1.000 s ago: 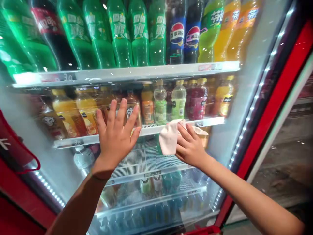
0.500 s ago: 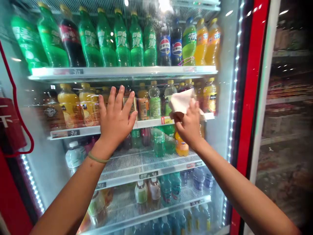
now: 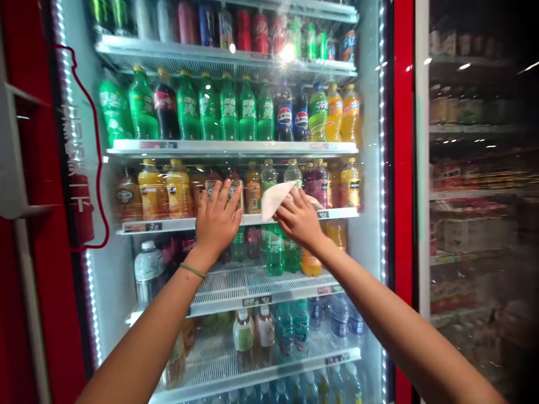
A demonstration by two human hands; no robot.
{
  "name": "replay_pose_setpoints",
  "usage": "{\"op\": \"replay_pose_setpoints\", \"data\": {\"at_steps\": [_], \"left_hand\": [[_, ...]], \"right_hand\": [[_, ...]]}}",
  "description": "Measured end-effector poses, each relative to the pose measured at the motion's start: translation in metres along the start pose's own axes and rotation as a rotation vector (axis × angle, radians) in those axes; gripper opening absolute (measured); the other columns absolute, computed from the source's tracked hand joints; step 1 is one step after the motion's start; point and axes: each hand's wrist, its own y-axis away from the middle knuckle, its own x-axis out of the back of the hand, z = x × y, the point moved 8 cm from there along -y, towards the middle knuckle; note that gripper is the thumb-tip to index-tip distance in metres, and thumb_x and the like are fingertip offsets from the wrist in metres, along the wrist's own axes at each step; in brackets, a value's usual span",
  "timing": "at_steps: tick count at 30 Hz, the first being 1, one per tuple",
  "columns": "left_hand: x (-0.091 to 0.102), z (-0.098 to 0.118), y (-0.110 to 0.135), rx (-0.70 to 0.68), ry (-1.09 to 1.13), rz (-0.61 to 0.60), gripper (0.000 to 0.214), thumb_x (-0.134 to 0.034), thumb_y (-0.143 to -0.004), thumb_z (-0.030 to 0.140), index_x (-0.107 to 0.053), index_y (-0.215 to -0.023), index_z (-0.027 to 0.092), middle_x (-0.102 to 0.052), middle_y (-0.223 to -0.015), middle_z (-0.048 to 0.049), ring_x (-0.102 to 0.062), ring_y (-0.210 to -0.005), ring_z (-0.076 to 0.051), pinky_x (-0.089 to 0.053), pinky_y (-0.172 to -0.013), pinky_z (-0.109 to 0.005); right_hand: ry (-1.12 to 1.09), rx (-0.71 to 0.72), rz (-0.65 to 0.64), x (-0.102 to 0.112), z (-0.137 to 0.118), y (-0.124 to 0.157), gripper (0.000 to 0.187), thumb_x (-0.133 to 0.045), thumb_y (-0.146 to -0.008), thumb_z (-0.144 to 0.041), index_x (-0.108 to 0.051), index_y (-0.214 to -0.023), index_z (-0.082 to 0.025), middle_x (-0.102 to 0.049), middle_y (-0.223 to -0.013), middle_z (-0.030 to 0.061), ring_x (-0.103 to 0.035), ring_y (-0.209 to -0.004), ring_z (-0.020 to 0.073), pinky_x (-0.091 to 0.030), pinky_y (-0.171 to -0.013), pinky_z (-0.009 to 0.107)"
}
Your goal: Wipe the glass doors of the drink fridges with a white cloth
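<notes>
A glass door [image 3: 236,275] of a drinks fridge stands in front of me, closed over lit shelves. My left hand [image 3: 218,216] lies flat on the glass with its fingers spread and holds nothing; a thin green band circles that wrist. To its right, my right hand [image 3: 300,219] presses a pale pink cloth [image 3: 275,199] against the glass. Part of the cloth is hidden under the fingers, and one corner sticks out to the left. Behind both hands is the shelf with juice and tea bottles [image 3: 177,188].
Green soda bottles [image 3: 229,112] line the shelf above, with cans [image 3: 244,31] higher up. White-capped bottles [image 3: 243,331] stand on a lower shelf. A red frame [image 3: 403,168] borders the fridge on the right, beside darker shelves [image 3: 471,196]. A white door handle [image 3: 12,151] is at the left.
My right hand has moved the cloth left across the glass, closer to my left hand. The left hand stays flat. My view has pulled back and tilted up, showing the can shelf.
</notes>
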Motion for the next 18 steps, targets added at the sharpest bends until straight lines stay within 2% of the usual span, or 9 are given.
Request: {"op": "replay_pose_setpoints", "data": {"at_steps": [3, 5, 7, 9, 11, 12, 15, 16, 18], "left_hand": [[0.002, -0.002, 0.007, -0.030, -0.014, -0.028, 0.055, -0.046, -0.100, 0.033, -0.046, -0.155, 0.025, -0.039, -0.164, -0.0077, -0.030, -0.156, -0.027, -0.017, -0.130, -0.051], [0.003, -0.003, 0.010, -0.030, -0.030, -0.035, 0.054, -0.046, -0.101, 0.033, -0.048, -0.154, 0.023, -0.040, -0.164, -0.0078, -0.030, -0.156, -0.026, -0.018, -0.130, -0.049], [0.006, -0.005, 0.014, -0.024, -0.041, -0.034, 0.053, -0.045, -0.101, 0.032, -0.049, -0.153, 0.021, -0.042, -0.163, -0.0084, -0.032, -0.155, -0.026, -0.019, -0.130, -0.048], [0.009, -0.009, 0.021, -0.024, -0.040, -0.036, 0.053, -0.045, -0.101, 0.030, -0.048, -0.153, 0.020, -0.044, -0.162, -0.0090, -0.034, -0.154, -0.025, -0.020, -0.130, -0.047], [0.013, -0.015, 0.031, -0.036, -0.037, -0.044, 0.052, -0.046, -0.101, 0.029, -0.049, -0.153, 0.021, -0.046, -0.161, -0.0087, -0.036, -0.153, -0.024, -0.021, -0.129, -0.046], [0.015, -0.019, 0.036, -0.044, -0.038, -0.049, 0.052, -0.046, -0.101, 0.029, -0.049, -0.152, 0.023, -0.047, -0.160, -0.0083, -0.037, -0.153, -0.024, -0.022, -0.129, -0.047], [0.022, -0.029, 0.048, -0.055, -0.052, -0.031, 0.050, -0.049, -0.100, 0.028, -0.052, -0.150, 0.024, -0.049, -0.158, -0.0082, -0.039, -0.152, -0.025, -0.026, -0.128, -0.047], [0.023, -0.032, 0.051, -0.057, -0.059, -0.016, 0.050, -0.050, -0.100, 0.028, -0.053, -0.149, 0.024, -0.050, -0.158, -0.0086, -0.040, -0.151, -0.025, -0.027, -0.127, -0.047], [0.026, -0.033, 0.053, -0.072, -0.068, 0.019, 0.050, -0.052, -0.099, 0.028, -0.054, -0.149, 0.024, -0.051, -0.157, -0.0095, -0.041, -0.150, -0.026, -0.029, -0.127, -0.048]], "right_hand": [[0.007, -0.198, 0.101, 0.010, 0.019, -0.004, 0.028, -0.049, -0.100, -0.030, -0.071, -0.117, -0.023, -0.065, -0.138, 0.0093, -0.038, -0.149, 0.0348, -0.032, -0.122, 0.065], [0.007, -0.290, 0.159, 0.011, 0.019, -0.005, 0.027, -0.049, -0.100, -0.028, -0.071, -0.114, -0.022, -0.066, -0.136, 0.0107, -0.036, -0.150, 0.0361, -0.031, -0.122, 0.067], [-0.025, -0.205, 0.122, 0.004, 0.000, -0.007, 0.025, -0.051, -0.100, -0.027, -0.072, -0.112, -0.023, -0.066, -0.137, 0.0092, -0.036, -0.151, 0.0350, -0.030, -0.124, 0.064], [-0.077, -0.005, 0.026, -0.005, -0.026, -0.007, 0.024, -0.053, -0.100, -0.029, -0.071, -0.116, -0.025, -0.066, -0.139, 0.0059, -0.039, -0.150, 0.0323, -0.031, -0.125, 0.059], [-0.108, 0.101, -0.021, -0.008, -0.039, -0.006, 0.026, -0.054, -0.100, -0.032, -0.069, -0.121, -0.026, -0.066, -0.141, 0.0047, -0.043, -0.148, 0.0312, -0.034, -0.124, 0.057], [-0.107, 0.080, -0.012, -0.008, -0.038, -0.007, 0.027, -0.054, -0.100, -0.032, -0.069, -0.122, -0.025, -0.065, -0.141, 0.0052, -0.043, -0.148, 0.0318, -0.035, -0.124, 0.058], [-0.064, -0.149, 0.083, -0.003, -0.028, -0.016, 0.027, -0.051, -0.100, -0.029, -0.070, -0.119, -0.022, -0.064, -0.143, 0.0093, -0.036, -0.151, 0.0355, -0.031, -0.124, 0.063], [-0.059, -0.167, 0.086, -0.003, -0.031, -0.019, 0.028, -0.050, -0.100, -0.028, -0.070, -0.119, -0.022, -0.064, -0.143, 0.0100, -0.035, -0.152, 0.0357, -0.029, -0.124, 0.064], [-0.082, -0.028, 0.016, -0.010, -0.047, -0.024, 0.030, -0.050, -0.100, -0.027, -0.068, -0.124, -0.024, -0.064, -0.143, 0.0088, -0.036, -0.152, 0.0336, -0.031, -0.125, 0.061]]}}
